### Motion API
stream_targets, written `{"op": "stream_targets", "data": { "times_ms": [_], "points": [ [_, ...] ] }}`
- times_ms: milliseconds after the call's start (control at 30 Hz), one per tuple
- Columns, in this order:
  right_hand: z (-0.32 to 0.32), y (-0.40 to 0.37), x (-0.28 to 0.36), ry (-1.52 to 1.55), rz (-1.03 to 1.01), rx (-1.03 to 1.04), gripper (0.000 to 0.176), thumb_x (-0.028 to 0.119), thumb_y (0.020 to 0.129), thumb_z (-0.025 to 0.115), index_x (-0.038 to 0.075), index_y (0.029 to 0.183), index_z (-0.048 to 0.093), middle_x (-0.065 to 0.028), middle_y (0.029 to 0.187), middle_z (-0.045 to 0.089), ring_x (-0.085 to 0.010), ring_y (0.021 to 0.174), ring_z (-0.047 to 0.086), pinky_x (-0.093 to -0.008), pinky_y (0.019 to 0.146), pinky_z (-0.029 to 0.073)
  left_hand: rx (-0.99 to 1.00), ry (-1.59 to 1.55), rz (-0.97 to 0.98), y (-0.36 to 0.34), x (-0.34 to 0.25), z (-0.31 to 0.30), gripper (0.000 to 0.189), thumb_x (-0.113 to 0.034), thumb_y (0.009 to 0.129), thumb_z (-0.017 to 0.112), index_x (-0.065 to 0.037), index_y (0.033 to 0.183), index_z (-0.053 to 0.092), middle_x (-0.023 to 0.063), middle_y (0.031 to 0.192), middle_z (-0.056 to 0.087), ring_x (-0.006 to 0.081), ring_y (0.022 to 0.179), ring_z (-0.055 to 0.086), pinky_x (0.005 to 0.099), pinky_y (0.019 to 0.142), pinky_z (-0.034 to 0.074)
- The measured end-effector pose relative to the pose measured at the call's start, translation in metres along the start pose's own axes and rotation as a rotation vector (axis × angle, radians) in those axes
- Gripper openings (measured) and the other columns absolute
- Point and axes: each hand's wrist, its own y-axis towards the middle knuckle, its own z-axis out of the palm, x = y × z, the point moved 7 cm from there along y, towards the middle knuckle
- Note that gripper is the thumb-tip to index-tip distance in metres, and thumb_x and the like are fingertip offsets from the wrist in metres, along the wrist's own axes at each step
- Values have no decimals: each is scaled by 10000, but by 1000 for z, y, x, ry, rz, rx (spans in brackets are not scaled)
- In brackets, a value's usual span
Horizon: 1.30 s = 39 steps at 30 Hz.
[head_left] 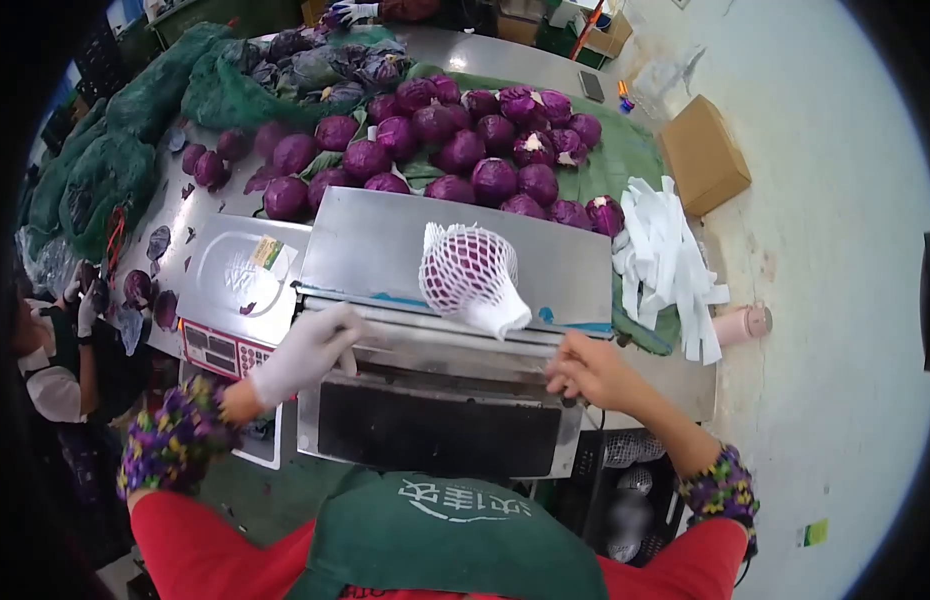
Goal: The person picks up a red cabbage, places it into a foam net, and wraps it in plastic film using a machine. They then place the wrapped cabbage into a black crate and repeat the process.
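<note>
From my remote view, the netted cabbage sits on the steel top of the wrapping machine, right of its middle. White foam netting encloses the purple head, and its bunched tail points toward the front edge.

Just in front, my gloved left hand hovers by the left end of the roller, its fingers bent; I can't tell whether they are closed on anything. My bare right hand is near the roller's other end, fingertips drawn together. Something faint and clear shows between the hands, too blurred for me to make out its edges.

To the left I see a digital scale, a sticker label on its pan. Behind the machine, loose purple cabbages lie heaped on green cloth. White foam sleeves are piled to the right, between a cardboard box and a pink bottle. At far left, a co-worker's gloved hand is beside a dark cabbage.
</note>
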Motion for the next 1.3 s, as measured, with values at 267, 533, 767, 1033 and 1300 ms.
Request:
{"op": "stream_targets", "data": {
  "times_ms": [267, 533, 767, 1033, 1300],
  "points": [
    [-99, 46, 76, -332, -763, -632, 343, -51, 860, 505, -2, 1194, 445, -191, 1098, 592, -312, 1036, 616, -374, 913, 501, -335, 543, 820, 21, -133, -32, 860, -198, 634, 825, -33, 1365, 402, 206, 1347, 464, 332, 1265, 444, 423, 1035, 379],
    [-30, 129, 25, -129, -448, -196, 863, 187, 638, 810, 12, 1351, 355, -216, 1276, 512, -326, 1167, 520, -368, 1013, 400, 47, -338, 439, 133, -67, 12, 902, -306, 682, 827, -47, 1400, 348, 162, 1293, 511, 198, 1167, 518, 320, 1006, 412],
    [102, -13, 13, 766, 169, 385, 753, 353, 870, 609, -10, 1411, 231, -164, 1298, 485, -245, 1176, 503, -358, 972, 447, 704, -993, -591, -10, -29, 122, 690, -610, 932, 336, -95, 1390, 380, 128, 1345, 488, 235, 1188, 524, 368, 1005, 451],
    [169, -45, -58, 928, 322, 386, 615, 484, 940, 492, -18, 1293, 448, -141, 1241, 534, -229, 1087, 558, -367, 972, 447, 703, -1301, -638, -38, 31, 182, 670, -533, 922, 465, -52, 1379, 372, 135, 1356, 470, 262, 1212, 489, 381, 1086, 355],
    [170, -106, -84, 830, 66, -135, 368, 227, 978, 481, -42, 1228, 484, -166, 1099, 610, -211, 1061, 607, -313, 895, 494, -279, 124, 205, -119, 43, 86, 219, -201, 925, 571, 2, 861, 622, 37, 730, 583, 123, 717, 578, 281, 641, 471]
  ]
}}
